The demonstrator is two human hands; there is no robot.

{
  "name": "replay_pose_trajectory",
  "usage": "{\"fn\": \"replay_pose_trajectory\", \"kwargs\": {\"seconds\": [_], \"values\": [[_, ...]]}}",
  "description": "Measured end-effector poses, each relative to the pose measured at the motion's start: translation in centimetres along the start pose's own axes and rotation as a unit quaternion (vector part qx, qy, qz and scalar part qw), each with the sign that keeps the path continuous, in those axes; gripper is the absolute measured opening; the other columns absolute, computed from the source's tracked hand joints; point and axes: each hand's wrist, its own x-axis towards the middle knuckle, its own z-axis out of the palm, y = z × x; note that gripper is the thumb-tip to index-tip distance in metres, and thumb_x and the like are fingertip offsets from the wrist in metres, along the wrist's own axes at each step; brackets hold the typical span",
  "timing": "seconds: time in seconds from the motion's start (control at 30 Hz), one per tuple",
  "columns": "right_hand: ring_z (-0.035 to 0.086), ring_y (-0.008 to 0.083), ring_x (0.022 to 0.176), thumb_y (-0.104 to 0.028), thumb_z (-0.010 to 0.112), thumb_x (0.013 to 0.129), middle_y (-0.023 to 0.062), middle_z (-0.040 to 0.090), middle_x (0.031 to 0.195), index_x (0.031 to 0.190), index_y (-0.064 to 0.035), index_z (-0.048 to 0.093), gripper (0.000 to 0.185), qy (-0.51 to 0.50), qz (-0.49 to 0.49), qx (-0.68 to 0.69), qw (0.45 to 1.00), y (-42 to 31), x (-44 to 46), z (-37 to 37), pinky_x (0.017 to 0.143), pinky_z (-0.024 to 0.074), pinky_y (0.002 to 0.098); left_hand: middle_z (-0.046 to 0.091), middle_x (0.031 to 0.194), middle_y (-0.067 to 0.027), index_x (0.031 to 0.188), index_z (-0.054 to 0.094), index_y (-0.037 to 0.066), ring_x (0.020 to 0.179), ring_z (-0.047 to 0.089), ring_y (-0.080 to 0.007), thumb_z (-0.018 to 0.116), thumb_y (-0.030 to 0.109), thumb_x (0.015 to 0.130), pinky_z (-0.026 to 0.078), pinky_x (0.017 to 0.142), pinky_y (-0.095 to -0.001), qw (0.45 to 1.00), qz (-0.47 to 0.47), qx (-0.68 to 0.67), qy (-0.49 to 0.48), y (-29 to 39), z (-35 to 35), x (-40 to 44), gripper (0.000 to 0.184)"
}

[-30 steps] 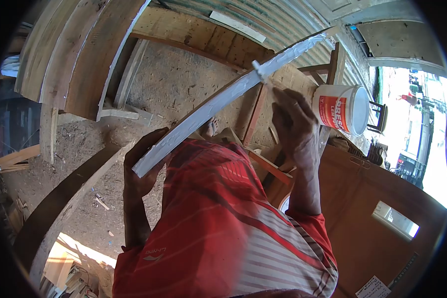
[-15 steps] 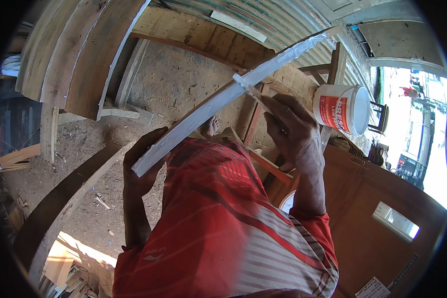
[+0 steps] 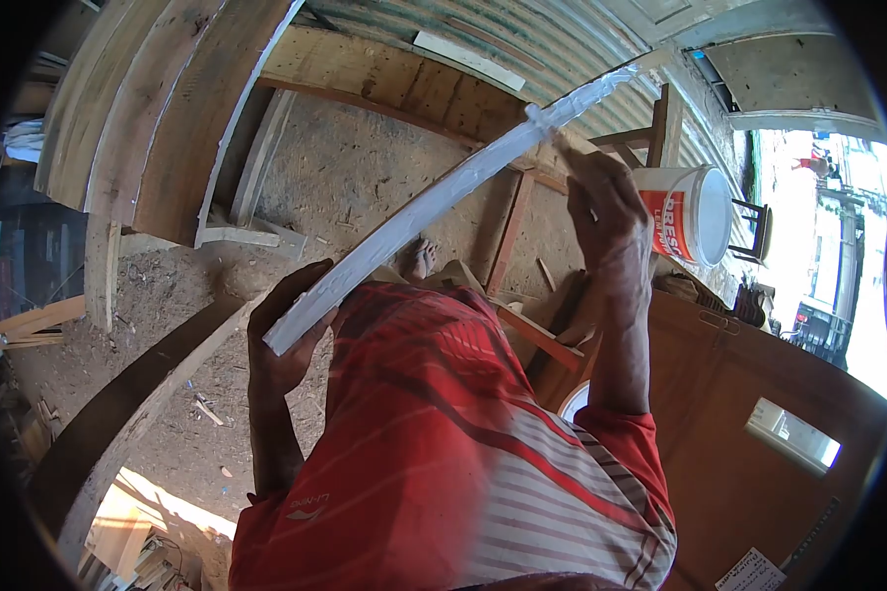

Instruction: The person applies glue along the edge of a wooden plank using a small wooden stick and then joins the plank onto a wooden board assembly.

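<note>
A long wooden board (image 3: 419, 214) slants up across the view, its narrow upward face coated in white paste. My left hand (image 3: 288, 330) is wrapped round its near end, thumb on one side and fingers on the other. My right hand (image 3: 609, 202) grips a thin applicator (image 3: 542, 122) whose white-covered tip touches the coated face, toward the far end; motion blur hides whether it is a brush or a stick. Beside my right hand stands a white bucket (image 3: 712, 217) with a red label.
Several wide boards (image 3: 182, 108) with white edges lean at upper left. A wooden beam (image 3: 384, 84) runs along the corrugated metal wall (image 3: 552, 39). A curved timber (image 3: 158, 384) stands at left. A brown door panel (image 3: 729, 394) lies at right. Wood scraps litter the dirt floor (image 3: 365, 148).
My right hand has slid the applicator up and to the right along the board, toward its far end. My left hand keeps its hold on the near end.
</note>
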Motion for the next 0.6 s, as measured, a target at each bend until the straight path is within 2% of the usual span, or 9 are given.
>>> {"fn": "replay_pose_trajectory", "kwargs": {"seconds": [0.07, 0.17, 0.27, 0.37, 0.53, 0.6], "values": [[0.072, 0.0273, 0.083, -0.001, 0.072, 0.089, 0.0109, 0.070, 0.105, 0.128, -0.0157, 0.071, 0.041, 0.049, 0.028, -0.010, 0.998, 1.9, 0.6, 0.1, 0.071, 0.0587, 0.0405, 0.072, 0.124, -0.0152, 0.133, 0.064, -0.001, 0.115, 0.069, -0.0224, 0.073, 0.000, 0.092, 0.054, 0.099, -0.0364, 1.000, 0.009, 0.007, -0.001, 0.2, 0.0, 0.1, 0.042], [0.072, 0.0296, 0.083, -0.001, 0.070, 0.091, 0.0137, 0.071, 0.105, 0.122, -0.0094, 0.072, 0.033, 0.032, 0.117, 0.006, 0.993, 3.8, 1.2, -0.5, 0.072, 0.0580, 0.0407, 0.072, 0.124, -0.0152, 0.133, 0.064, -0.001, 0.115, 0.069, -0.0222, 0.073, 0.000, 0.093, 0.055, 0.098, -0.0365, 1.000, 0.016, 0.000, -0.002, 0.5, 0.0, 0.1, 0.041], [0.072, 0.0304, 0.086, -0.001, 0.069, 0.091, 0.0149, 0.071, 0.108, 0.120, -0.0063, 0.071, 0.030, 0.008, 0.062, 0.001, 0.998, 5.1, 1.1, -0.3, 0.073, 0.0578, 0.0401, 0.071, 0.124, -0.0152, 0.133, 0.064, -0.001, 0.114, 0.069, -0.0220, 0.073, 0.000, 0.093, 0.055, 0.098, -0.0365, 1.000, 0.003, -0.008, -0.004, 0.3, 0.0, -0.1, 0.042], [0.073, 0.0312, 0.089, 0.000, 0.069, 0.090, 0.0152, 0.070, 0.111, 0.120, -0.0072, 0.071, 0.031, -0.028, 0.074, 0.057, 0.995, 1.2, 0.9, -0.9, 0.074, 0.0583, 0.0402, 0.071, 0.124, -0.0151, 0.133, 0.065, -0.001, 0.114, 0.069, -0.0218, 0.073, 0.000, 0.092, 0.055, 0.097, -0.0366, 0.999, -0.024, -0.024, 0.000, 0.1, 0.0, -0.2, 0.042], [0.073, 0.0319, 0.091, -0.001, 0.071, 0.089, 0.0138, 0.069, 0.114, 0.122, -0.0080, 0.071, 0.033, -0.136, 0.042, 0.162, 0.976, -3.9, -0.5, -2.5, 0.076, 0.0587, 0.0413, 0.071, 0.125, -0.0145, 0.133, 0.065, 0.000, 0.115, 0.069, -0.0213, 0.073, -0.002, 0.091, 0.055, 0.098, -0.0364, 0.997, -0.068, -0.041, 0.007, -0.2, 0.1, -0.3, 0.043], [0.073, 0.0318, 0.089, -0.002, 0.070, 0.090, 0.0147, 0.070, 0.113, 0.122, -0.0063, 0.071, 0.032, -0.097, 0.063, 0.132, 0.984, -3.5, -0.1, -2.5, 0.075, 0.0584, 0.0406, 0.071, 0.125, -0.0143, 0.133, 0.065, 0.000, 0.116, 0.069, -0.0212, 0.073, -0.002, 0.091, 0.055, 0.098, -0.0364, 0.996, -0.072, -0.048, 0.009, -0.2, 0.1, -0.3, 0.043]]}}
